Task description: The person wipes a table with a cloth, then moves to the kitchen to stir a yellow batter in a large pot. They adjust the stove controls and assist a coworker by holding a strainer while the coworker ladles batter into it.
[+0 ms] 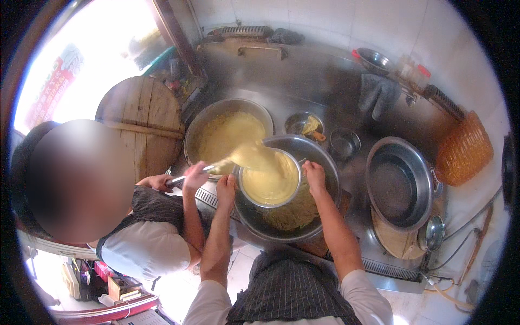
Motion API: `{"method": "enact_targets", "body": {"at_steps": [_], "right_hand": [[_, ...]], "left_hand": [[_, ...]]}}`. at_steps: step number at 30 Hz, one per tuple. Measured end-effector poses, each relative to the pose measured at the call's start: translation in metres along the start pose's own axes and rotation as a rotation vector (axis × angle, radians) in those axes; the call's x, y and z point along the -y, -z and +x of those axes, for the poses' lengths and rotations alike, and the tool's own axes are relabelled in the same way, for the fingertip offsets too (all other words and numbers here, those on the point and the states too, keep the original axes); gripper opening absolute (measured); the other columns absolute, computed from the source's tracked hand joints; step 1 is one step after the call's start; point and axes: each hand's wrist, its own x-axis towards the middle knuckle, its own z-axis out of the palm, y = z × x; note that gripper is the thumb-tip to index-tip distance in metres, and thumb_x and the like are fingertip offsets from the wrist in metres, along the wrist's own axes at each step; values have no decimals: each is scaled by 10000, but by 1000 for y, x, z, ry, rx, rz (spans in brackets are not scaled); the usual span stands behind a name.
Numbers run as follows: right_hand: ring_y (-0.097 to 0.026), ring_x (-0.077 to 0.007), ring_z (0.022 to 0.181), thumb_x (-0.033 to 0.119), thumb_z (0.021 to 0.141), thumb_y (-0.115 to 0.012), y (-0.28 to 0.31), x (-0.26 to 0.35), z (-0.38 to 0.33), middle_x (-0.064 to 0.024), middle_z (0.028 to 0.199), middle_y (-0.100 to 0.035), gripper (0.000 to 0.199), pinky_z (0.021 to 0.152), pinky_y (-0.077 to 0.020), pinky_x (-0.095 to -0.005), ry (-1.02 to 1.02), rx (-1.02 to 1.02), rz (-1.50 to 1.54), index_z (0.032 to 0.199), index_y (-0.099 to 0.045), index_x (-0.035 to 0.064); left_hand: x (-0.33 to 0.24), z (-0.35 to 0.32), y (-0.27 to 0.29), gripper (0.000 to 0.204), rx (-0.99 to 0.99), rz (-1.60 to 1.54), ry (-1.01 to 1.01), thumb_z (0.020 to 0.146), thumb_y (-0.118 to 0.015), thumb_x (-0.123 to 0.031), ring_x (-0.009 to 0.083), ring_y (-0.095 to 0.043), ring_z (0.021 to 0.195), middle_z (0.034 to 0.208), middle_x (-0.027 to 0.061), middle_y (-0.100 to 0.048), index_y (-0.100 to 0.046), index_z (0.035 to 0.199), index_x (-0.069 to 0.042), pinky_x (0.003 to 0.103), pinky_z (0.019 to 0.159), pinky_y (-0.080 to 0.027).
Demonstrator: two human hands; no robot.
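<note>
My left hand [226, 186] and my right hand [314, 174] grip opposite sides of a small steel bowl [248, 194] full of yellow batter. I hold it tilted toward the far left, above a wide steel basin [328, 165] with more batter in its bottom. Batter [250, 155] pours over the bowl's lip into a big steel pot [214, 112] of the same yellow mix. A co-worker on my left holds a spoon or scraper [208, 168] at the pouring edge with one hand [194, 174].
A round wooden lid [142, 124] lies left of the pot. Behind stand a small dish with yellow scraps [304, 124] and a small metal cup [344, 143]. At right are an empty dark pan [400, 184], a ladle [431, 233] and a wicker basket [465, 149].
</note>
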Motion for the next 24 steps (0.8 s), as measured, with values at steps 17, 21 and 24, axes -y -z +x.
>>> {"method": "enact_targets", "body": {"at_steps": [17,21,24], "right_hand": [[-469,-109,590,202,861,-492,0,-24,-8,-34,642,-544,262,561,-369,-254,-3,36,112,815,-611,-26],[-460,-104,586,183,863,-484,0,-35,-6,-23,630,-530,251,565,-366,-251,-5,1,123,793,-602,-27],[-447,-102,571,168,864,-477,1,-45,0,-10,612,-506,243,556,-356,-251,18,3,-3,759,-587,-22]], "left_hand": [[37,2,7,269,-12,10,-55,884,-473,-221,84,-377,502,544,-9,-427,-486,663,-68,229,480,-319],[22,-7,0,277,-5,-67,-10,886,-462,-215,86,-373,502,541,-7,-424,-474,650,-69,229,475,-310],[24,-4,2,272,-18,92,-26,891,-459,-211,86,-375,511,554,-12,-426,-471,660,-67,231,477,-314]]}}
